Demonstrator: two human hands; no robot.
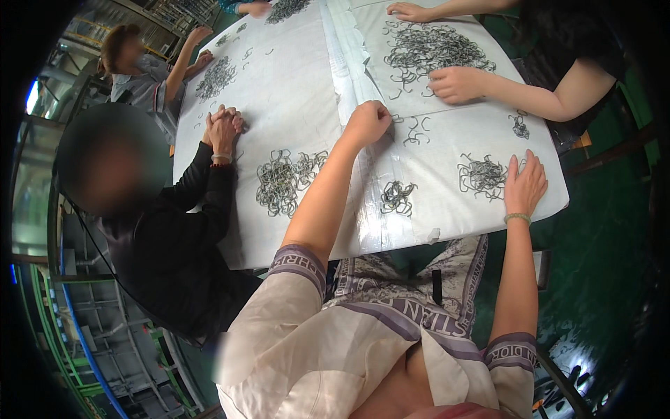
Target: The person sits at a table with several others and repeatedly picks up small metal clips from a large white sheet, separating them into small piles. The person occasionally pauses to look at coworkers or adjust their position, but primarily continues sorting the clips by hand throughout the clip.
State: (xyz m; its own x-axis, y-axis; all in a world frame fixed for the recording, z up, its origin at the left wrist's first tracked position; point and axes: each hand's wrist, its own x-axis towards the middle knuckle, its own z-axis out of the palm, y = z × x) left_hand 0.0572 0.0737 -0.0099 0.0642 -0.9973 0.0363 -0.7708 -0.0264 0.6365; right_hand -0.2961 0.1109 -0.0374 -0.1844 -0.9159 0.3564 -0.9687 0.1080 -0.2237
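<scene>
My left hand is closed over the middle of the table, fingers curled in. Whatever it may hold is hidden. Just right of it lie a few loose curved metal hooks. My right hand rests flat on the tabletop, fingers stretched out, its edge against a pile of dark grey hooks. Between my arms, close to the near edge, sits a small heap of hooks. A larger pile of hooks lies to the left of my left forearm.
White sheeting covers the table, with a taped seam down it. At left, a person in black has clasped hands on the table. Another person's hand touches a big hook pile at far right. More people sit at far left.
</scene>
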